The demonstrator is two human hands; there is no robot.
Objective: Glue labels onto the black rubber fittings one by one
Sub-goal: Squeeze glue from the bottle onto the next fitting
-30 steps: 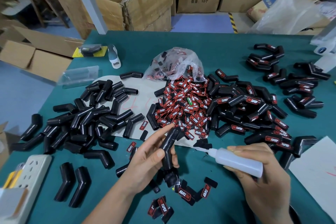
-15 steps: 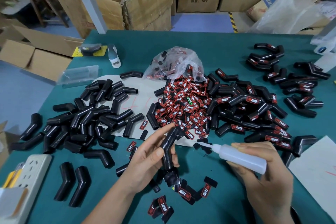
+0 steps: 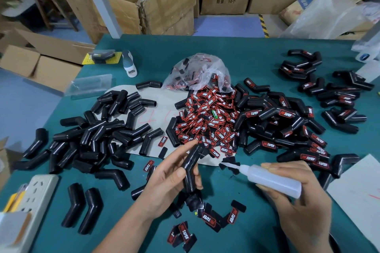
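While a few loose labels (image 3: 207, 219) lie on the green tabletop (image 3: 236, 55) at the bottom centre of the frame, the left hand (image 3: 164, 183) just above them grips one bent black fitting (image 3: 191, 167) between thumb and fingers, holding it nearly upright off the tabletop. Lower right, the right hand (image 3: 298, 199) is wrapped round a white glue bottle (image 3: 271, 181), whose thin nozzle points left toward the fitting and ends just short of it. Left of the hands, a power strip (image 3: 35, 197) sits at the frame's edge. Farther back, a pile of bare fittings (image 3: 98, 133) fills the middle left, a heap of red-and-black labels (image 3: 207, 121) lies at the centre, and labelled fittings (image 3: 287, 123) spread to the right. Behind the heap sits a clear bag (image 3: 197, 74). Cardboard boxes (image 3: 164, 2) stand beyond the tabletop along the top of the frame.
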